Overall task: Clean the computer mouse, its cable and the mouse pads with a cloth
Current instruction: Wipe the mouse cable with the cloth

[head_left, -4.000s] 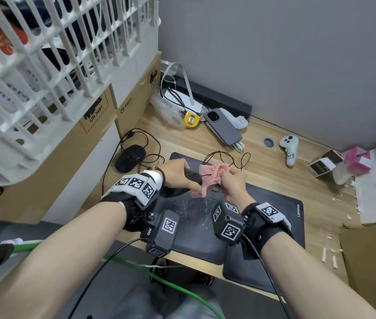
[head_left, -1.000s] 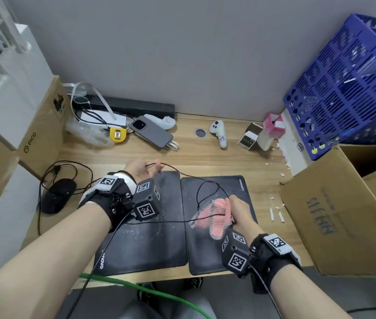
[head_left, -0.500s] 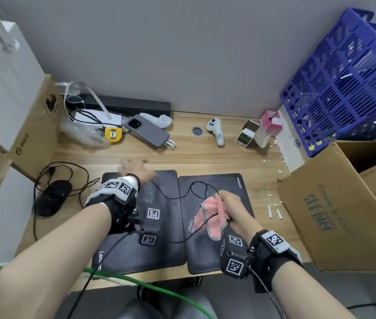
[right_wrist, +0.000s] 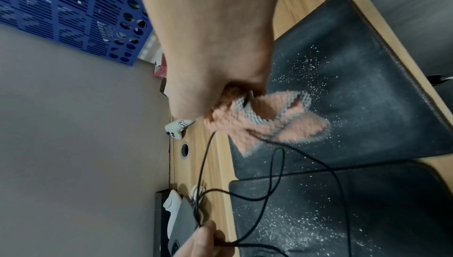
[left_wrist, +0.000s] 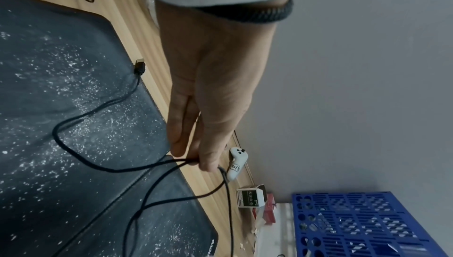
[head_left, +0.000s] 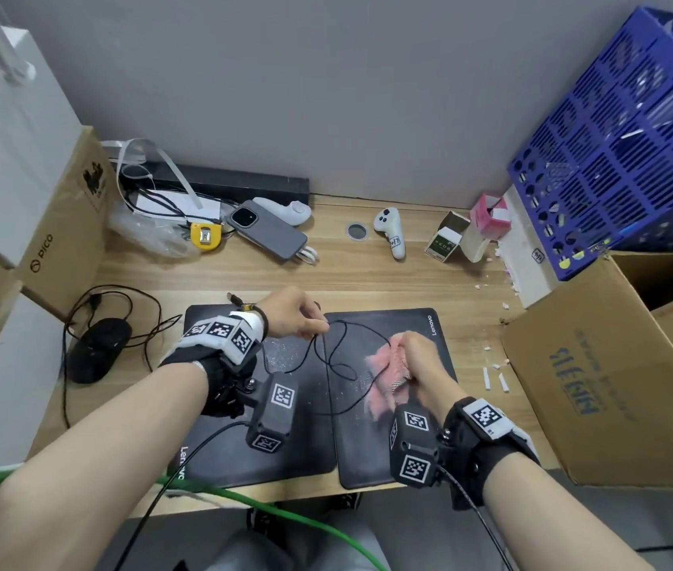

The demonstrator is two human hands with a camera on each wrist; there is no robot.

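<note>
Cable (head_left: 328, 360): thin black cord, looped loosely over two black rectangular fabric mouse pads lying side by side on the light wood-grain bench (head_left: 368, 274). L pad (head_left: 219, 447) and R pad (head_left: 372, 459) both carry white dust specks; "Lenovo" print visible on each. USB plug end of the cord (left_wrist: 140, 67) rests at the far edge of the L pad.

L hand (head_left: 291, 313): thumb and fingertips pinch the cord above the seam between pads; two cord strands drop from the pinch point to the pad surface (L wrist view).

R hand (head_left: 419, 358): fist closed round a pink waffle-weave cloth (head_left: 386, 379) with grey edging, bunched over the R pad. Cord passes into the cloth folds at the hand (R wrist view); cloth corners hang toward the pad, contact w/ pad not confirmable.

Black computer mouse (head_left: 97, 350): on the bench, left of the L pad, well apart from both hands, w/ coiled cord beside it.

Other items, rear of bench: grey smartphone (head_left: 267, 232), white handheld controller (head_left: 390, 230), yellow tape measure (head_left: 205, 235). R side: blue perforated plastic crate (head_left: 623, 150) above a brown cardboard box (head_left: 598, 377). Small white fragments lie on the bench between R pad and box.
</note>
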